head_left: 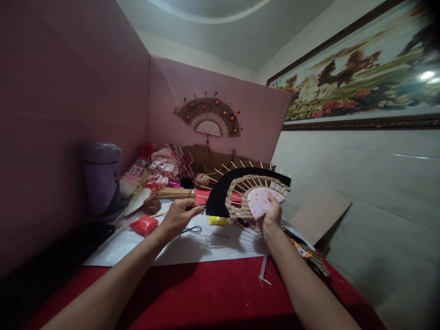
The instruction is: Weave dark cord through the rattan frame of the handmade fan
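My right hand (271, 213) grips a handmade fan by its pale half-round base (258, 201) with red spots, thumb on the front. The fan has thin wooden sticks, a braided twine band and a wide black cloth band (218, 197). The fan is held up, tilted, above the table. My left hand (181, 216) is pinched close to the cloth band's lower left corner, on what looks like a thin black cord. A loop of black cord (193, 229) shows just below that hand. A yellow packet (217, 220) lies under the fan.
A white sheet (165, 257) covers part of the red tablecloth (192, 293). Around it are a red packet (144, 225), wooden sticks (175, 193), a twine ball (202, 180), pink cloth (165, 160) and a purple bin (102, 183). A finished fan (206, 114) hangs on the pink panel.
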Available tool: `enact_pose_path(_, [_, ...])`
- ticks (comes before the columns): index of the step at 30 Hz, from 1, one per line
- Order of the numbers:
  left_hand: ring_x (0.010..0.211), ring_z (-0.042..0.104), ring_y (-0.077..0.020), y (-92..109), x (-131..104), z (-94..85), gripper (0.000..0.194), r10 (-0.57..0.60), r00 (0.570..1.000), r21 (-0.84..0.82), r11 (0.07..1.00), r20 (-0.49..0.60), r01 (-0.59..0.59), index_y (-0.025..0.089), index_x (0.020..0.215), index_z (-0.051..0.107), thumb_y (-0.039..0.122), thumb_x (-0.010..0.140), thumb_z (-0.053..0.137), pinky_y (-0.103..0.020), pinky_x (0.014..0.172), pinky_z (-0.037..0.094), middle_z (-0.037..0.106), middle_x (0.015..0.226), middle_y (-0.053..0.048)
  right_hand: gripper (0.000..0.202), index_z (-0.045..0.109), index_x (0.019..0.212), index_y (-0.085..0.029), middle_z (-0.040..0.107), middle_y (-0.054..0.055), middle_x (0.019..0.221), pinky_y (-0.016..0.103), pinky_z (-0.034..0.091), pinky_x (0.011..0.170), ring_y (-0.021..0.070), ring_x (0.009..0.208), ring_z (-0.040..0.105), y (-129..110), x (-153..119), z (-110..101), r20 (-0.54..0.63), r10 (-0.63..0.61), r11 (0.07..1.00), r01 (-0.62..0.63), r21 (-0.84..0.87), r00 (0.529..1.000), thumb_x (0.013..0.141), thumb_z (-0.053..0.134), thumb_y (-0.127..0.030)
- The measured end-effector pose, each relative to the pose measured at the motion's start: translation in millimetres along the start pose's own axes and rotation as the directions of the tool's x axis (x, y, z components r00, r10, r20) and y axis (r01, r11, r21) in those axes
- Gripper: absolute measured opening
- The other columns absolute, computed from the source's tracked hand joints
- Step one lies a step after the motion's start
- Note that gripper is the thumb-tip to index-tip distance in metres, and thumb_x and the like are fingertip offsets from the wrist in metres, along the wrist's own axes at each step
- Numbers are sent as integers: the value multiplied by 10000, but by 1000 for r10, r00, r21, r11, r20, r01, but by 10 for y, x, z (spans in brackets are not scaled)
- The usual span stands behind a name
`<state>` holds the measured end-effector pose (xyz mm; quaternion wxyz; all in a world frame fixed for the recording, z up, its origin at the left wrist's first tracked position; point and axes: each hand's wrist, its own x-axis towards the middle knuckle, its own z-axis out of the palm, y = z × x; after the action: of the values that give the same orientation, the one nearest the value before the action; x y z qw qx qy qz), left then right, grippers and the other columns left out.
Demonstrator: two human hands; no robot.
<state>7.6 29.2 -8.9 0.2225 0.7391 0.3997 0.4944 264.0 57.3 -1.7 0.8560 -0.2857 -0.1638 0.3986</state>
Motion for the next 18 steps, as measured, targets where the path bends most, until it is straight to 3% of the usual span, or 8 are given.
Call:
enact_pose_path(4, [518, 424, -90, 4, -20, 7, 214, 23, 998, -3, 1000, 54, -23, 132, 652, 659, 316, 715, 569, -206, 495, 332, 533, 531, 16, 182, 587, 839, -128, 661, 1, 703, 256, 552, 603, 130, 607, 628, -14, -10, -2, -18, -21, 1000, 21, 0, 1000, 682, 557, -216])
enact_pose_path(9, [555, 476, -109, 16, -21, -11, 220, 96, 995, 40, 995, -2, -96, 142, 700, 672, 320, 741, 548, -211, 519, 365, 582, 578, -9, 196, 582, 845, -124, 661, 1, 703, 267, 556, 621, 132, 609, 630, -2, 12, -3, 6, -29, 1000, 29, 2, 1000, 668, 581, -209])
enact_pose_path(15, [546, 478, -110, 20, -15, -25, 237, 109, 993, 107, 989, -48, -103, 149, 707, 656, 340, 766, 527, -218, 527, 366, 588, 590, -5, 228, 589, 854, -113, 675, 15, 730, 269, 559, 633, 138, 622, 644, 30, 56, -22, 22, 9, 999, -8, -42, 1000, 654, 620, -219])
enact_pose_path(18, [558, 490, -114, 11, -14, -29, 224, 128, 990, 130, 984, -63, -119, 155, 695, 647, 325, 772, 524, -222, 539, 369, 595, 598, -6, 174, 591, 810, -116, 675, 20, 680, 299, 561, 647, 147, 587, 644, 25, 33, -13, 122, 40, 998, -35, -43, 992, 662, 609, -206])
